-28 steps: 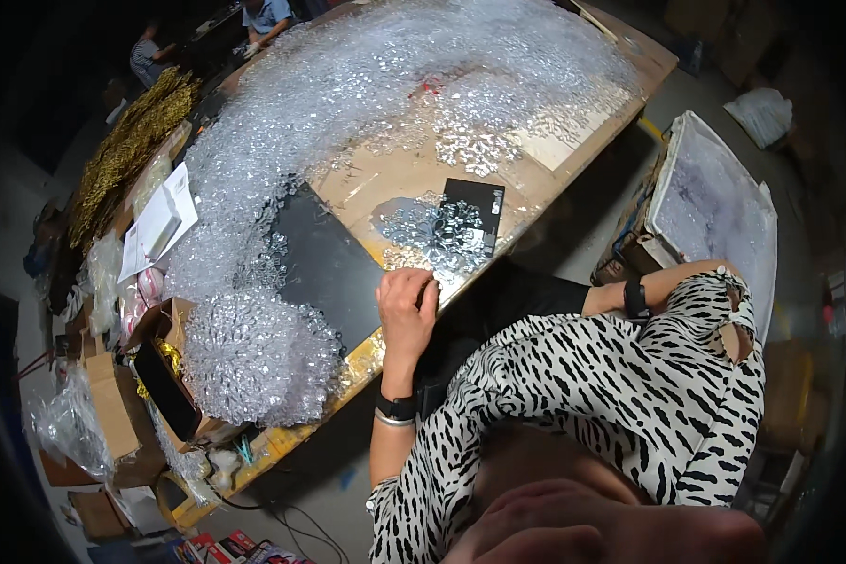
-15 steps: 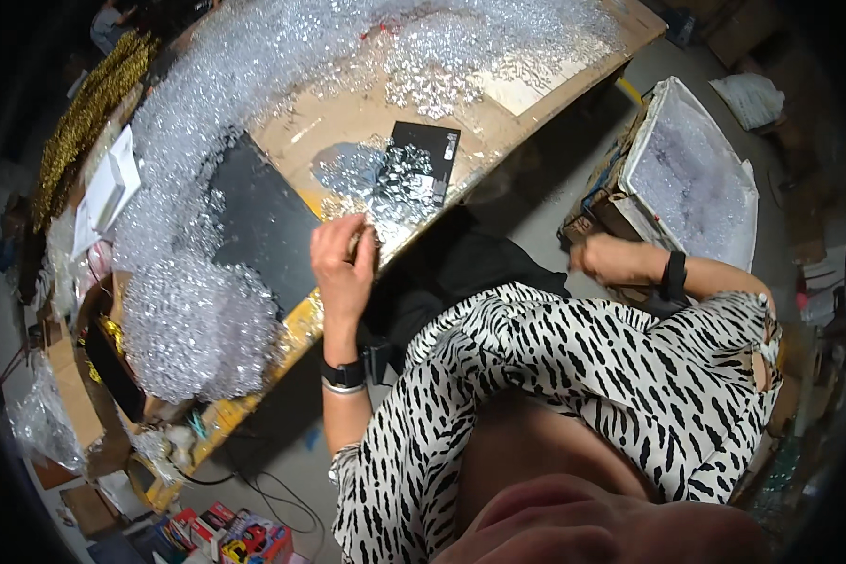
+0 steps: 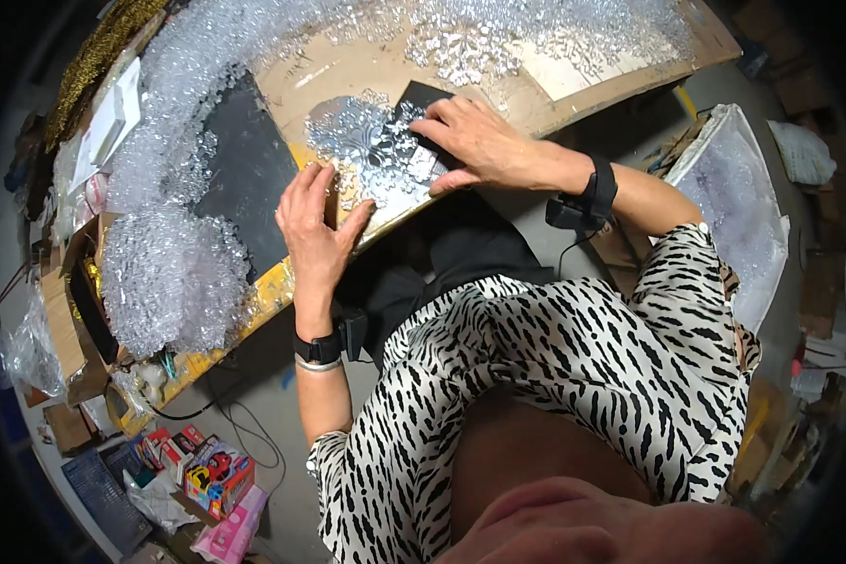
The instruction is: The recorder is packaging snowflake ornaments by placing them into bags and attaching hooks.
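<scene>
A shiny silver snowflake-shaped piece lies near the table's front edge, partly over a black sheet. At its lower left, my left hand rests with fingers and thumb apart. My right hand reaches across from the right, its fingers stretched onto the right side of the snowflake and black sheet. The right thumb stands apart near the table edge. Fingers of the right hand hide part of the piece beneath, and nothing gripped shows in either hand.
Silver tinsel is heaped along the left and back of the table. A dark flat panel lies left of my left hand. Another silver snowflake sits farther back. To the right stands a white-lined box; colourful packages lie on the floor.
My right hand has come from beside the box on the right to the snowflake. My left hand's fingers have spread out from a closer curl. The whole view has shifted a little.
</scene>
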### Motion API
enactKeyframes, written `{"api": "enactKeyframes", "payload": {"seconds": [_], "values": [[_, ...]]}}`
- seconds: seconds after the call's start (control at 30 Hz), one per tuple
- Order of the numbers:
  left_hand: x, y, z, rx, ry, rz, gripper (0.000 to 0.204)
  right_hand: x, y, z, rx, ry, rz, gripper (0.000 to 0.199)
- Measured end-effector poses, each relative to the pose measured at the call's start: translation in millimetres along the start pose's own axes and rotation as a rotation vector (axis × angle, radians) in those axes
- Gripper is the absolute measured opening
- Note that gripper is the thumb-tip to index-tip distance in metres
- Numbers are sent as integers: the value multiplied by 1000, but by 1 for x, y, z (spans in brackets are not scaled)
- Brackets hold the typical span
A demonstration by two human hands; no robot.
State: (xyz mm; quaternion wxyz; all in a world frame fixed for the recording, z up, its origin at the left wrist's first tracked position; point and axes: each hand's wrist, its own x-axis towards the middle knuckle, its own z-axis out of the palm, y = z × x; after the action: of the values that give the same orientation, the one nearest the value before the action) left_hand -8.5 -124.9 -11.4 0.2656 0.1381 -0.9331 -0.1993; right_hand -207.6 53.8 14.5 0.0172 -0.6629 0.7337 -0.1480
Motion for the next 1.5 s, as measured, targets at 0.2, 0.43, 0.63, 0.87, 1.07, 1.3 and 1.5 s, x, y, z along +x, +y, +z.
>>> {"api": "enactKeyframes", "payload": {"seconds": [0.2,0.43,0.63,0.87,1.07,1.3,1.5], "values": [[0,-2,-3,51,-14,-2,51,-14,12,-13,250,-9,10,59],[6,9,-7,51,-49,74,66,-43,7,-10,259,155,40,40],[-6,16,-5,-2,-203,213,44,-47,0,-6,296,239,91,24],[-11,22,-4,-107,106,319,27,-46,-28,-6,1040,-15,466,22],[-17,42,-3,-169,149,422,29,-10,-45,-10,1766,-155,637,31],[-8,31,-19,-635,416,-261,70,-9,-40,-30,1576,-115,466,31],[2,10,-40,-1471,40,-416,31,-3,-46,-40,1584,-215,363,32]]}}
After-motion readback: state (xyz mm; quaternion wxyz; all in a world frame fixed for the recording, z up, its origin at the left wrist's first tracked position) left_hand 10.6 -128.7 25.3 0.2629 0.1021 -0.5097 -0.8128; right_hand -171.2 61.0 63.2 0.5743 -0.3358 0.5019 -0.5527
